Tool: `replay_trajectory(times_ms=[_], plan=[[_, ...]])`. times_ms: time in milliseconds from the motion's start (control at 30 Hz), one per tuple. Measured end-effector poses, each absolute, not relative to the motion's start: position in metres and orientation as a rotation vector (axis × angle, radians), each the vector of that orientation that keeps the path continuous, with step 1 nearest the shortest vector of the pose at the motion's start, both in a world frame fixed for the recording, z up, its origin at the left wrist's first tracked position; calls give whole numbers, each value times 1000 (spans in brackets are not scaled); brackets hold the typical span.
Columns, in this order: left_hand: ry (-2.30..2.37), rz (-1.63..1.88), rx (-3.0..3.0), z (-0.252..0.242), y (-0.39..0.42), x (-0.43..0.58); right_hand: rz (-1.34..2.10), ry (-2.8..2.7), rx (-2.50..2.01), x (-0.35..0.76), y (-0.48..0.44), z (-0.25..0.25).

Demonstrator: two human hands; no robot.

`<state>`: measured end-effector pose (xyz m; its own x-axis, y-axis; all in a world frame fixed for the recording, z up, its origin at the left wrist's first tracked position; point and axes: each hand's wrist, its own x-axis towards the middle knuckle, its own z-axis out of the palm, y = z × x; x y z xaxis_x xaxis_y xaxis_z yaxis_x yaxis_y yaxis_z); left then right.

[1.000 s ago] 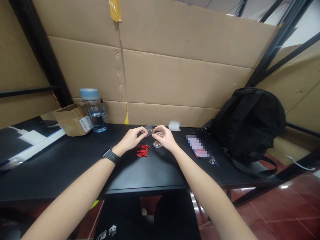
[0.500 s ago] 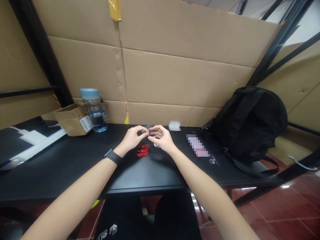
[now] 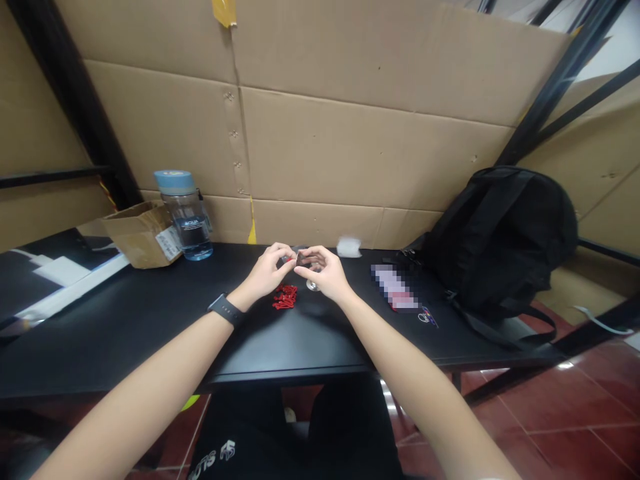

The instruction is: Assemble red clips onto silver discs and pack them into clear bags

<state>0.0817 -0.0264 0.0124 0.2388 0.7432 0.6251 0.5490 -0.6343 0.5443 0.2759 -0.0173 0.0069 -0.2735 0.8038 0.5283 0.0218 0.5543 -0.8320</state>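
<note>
My left hand (image 3: 267, 268), with a dark watch on the wrist, is closed in a pinch above the black table. A bit of red shows at its fingertips, a small red piece (image 3: 289, 259). Right beside it, my right hand (image 3: 324, 270) has its thumb and fingertips pressed together at the same spot. What it grips is too small and too covered to name. A dark object behind the fingers is mostly hidden. On the tabletop below lies a heap of small red pieces (image 3: 285, 297). Under my right hand a shiny round silvery thing (image 3: 313, 285) is partly visible.
At the left stand a water bottle (image 3: 184, 217), an opened cardboard box (image 3: 143, 237) and a white power strip (image 3: 75, 293). A white crumpled packet (image 3: 349, 247) lies behind my hands. To the right are a blurred-out phone-like item (image 3: 395, 289), keys (image 3: 425, 317) and a black backpack (image 3: 500, 253).
The view has tilted slightly downward. Both hands stay together at nearly the same place, with only small shifts of the fingers. The red heap has not visibly changed.
</note>
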Motion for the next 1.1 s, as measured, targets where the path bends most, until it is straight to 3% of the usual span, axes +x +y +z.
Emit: replay_trajectory(times_ms=[500,733,933,1100], plan=[[1371,1506,2292,15,-36,89,901,-1761,-802,278,-12,4],[1293,1537,2268,15,-35,91,629,-1921,-794,281,-7,2],[1339,1203,2426,10,-36,91,520,-2020,-846,287,-4,3],[1373,1181,2455,11,-35,89,500,-2053,-865,293,-1,6]])
